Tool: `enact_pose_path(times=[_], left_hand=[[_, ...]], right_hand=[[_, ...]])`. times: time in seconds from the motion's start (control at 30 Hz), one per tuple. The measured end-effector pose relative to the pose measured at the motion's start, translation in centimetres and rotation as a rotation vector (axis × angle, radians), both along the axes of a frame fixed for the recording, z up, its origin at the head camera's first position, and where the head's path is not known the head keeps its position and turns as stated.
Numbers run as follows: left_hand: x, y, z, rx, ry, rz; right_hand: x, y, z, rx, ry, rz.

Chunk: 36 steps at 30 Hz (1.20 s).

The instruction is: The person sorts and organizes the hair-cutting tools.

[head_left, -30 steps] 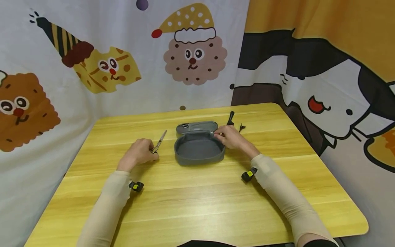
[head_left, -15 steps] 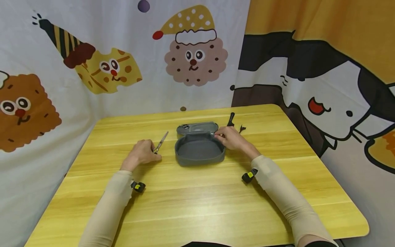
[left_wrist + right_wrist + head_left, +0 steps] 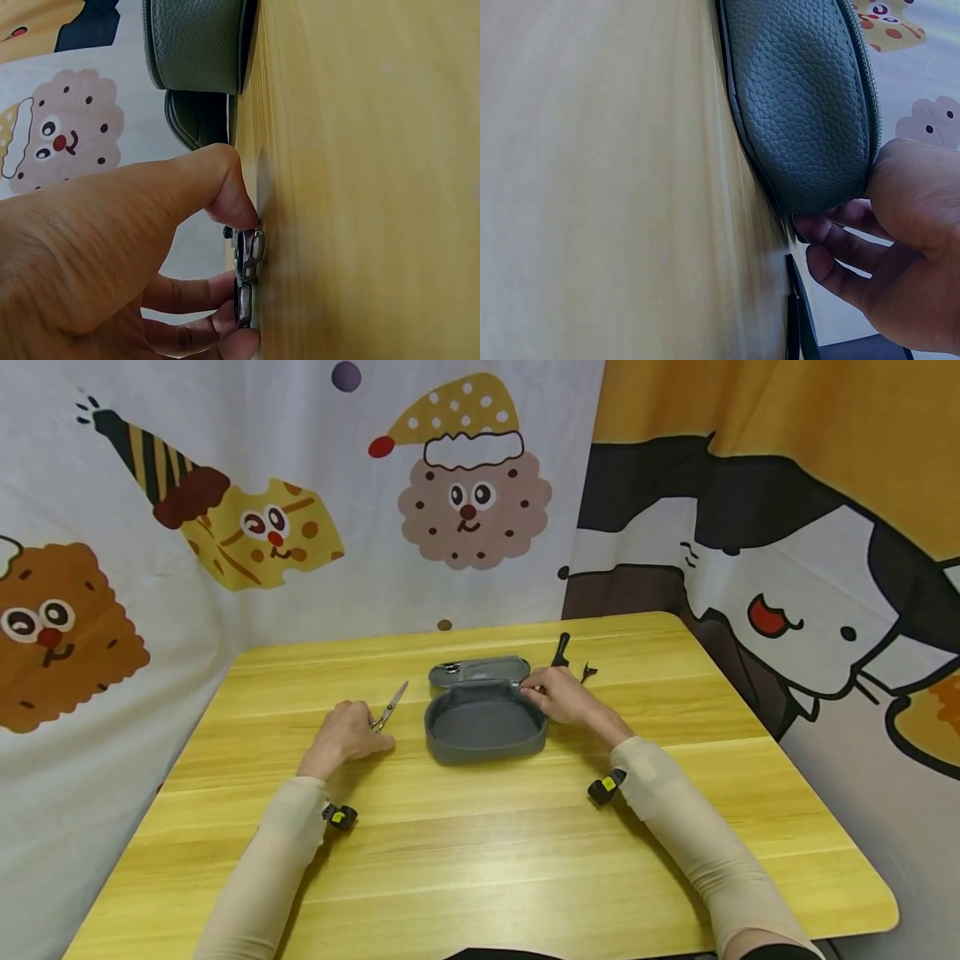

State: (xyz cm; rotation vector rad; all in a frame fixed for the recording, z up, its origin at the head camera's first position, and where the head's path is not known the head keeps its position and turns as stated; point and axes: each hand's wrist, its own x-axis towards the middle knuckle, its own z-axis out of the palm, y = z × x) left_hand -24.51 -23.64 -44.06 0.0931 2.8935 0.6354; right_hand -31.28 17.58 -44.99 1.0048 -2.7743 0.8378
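A pair of slim metal scissors lies at the table's left-centre, its blades pointing up and right. My left hand holds the scissors by the finger loops; in the left wrist view, thumb and fingertips close around the scissors' handles at the table surface. Right of them stands a grey leather-textured zip case with its lid folded back. My right hand pinches the case's right rear corner near the hinge. The right wrist view shows its thumb at the zip edge and fingers behind the case wall.
Beyond my right hand lie a black-handled item and a small black clip-like piece; their kinds are unclear. A small shiny object shows on the case's lid. The wooden table meets a printed curtain behind.
My left hand has shifted slightly right with the scissors. The right hand and the case stay in place.
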Motion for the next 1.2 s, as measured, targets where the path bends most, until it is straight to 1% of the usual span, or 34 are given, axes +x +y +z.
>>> enact_pose_path(times=[0.27,0.47,0.7,0.83,1.2], left_hand=[[-0.04,0.04,-0.03,-0.008,0.009,0.038],[0.0,0.1,-0.03,-0.023,0.023,0.036],[0.14,0.11,0.08,-0.024,0.009,0.051],[0.2,0.08,0.13,-0.021,0.003,0.047],[0.26,-0.08,0.28,-0.1,0.003,0.016]], right_hand=[[0.04,0.0,0.03,0.004,-0.007,-0.007],[-0.03,-0.05,0.02,0.007,-0.006,-0.006],[0.1,-0.11,0.1,0.017,-0.026,-0.008],[0.11,-0.13,0.09,0.024,-0.015,-0.006],[0.05,-0.14,0.02,0.019,0.004,-0.003]])
